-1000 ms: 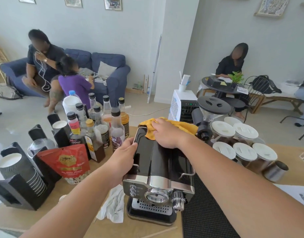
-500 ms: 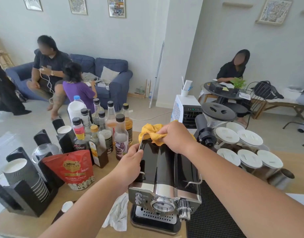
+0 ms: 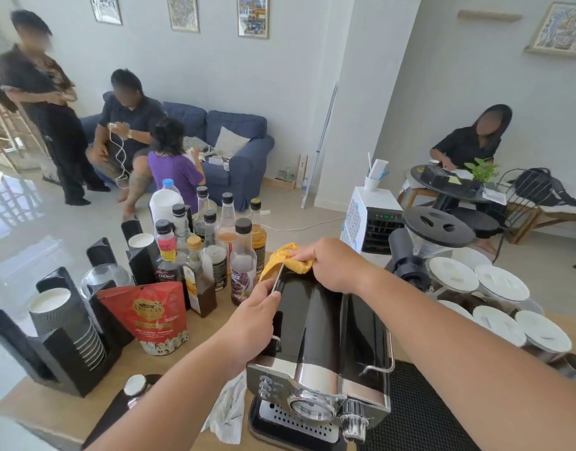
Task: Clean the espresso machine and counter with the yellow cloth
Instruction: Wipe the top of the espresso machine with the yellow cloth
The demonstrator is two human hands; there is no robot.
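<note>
A black and chrome espresso machine (image 3: 319, 333) stands on the wooden counter (image 3: 169, 369) in front of me. My right hand (image 3: 332, 265) presses the bunched yellow cloth (image 3: 280, 258) onto the machine's far left top corner. My left hand (image 3: 254, 323) grips the machine's left side edge, thumb on top. Part of the cloth is hidden under my right hand.
Several syrup bottles (image 3: 212, 255) and a red pouch (image 3: 147, 317) stand left of the machine, with black cup holders (image 3: 59, 336) further left. A white rag (image 3: 228, 408) lies by the drip tray. A grinder (image 3: 420, 242) and lidded jars (image 3: 495, 294) sit right. Several people are beyond the counter.
My right hand has slid the yellow cloth leftward along the back of the machine's top, bunching it at the left corner. My left hand keeps its hold. A standing person has appeared at the far left.
</note>
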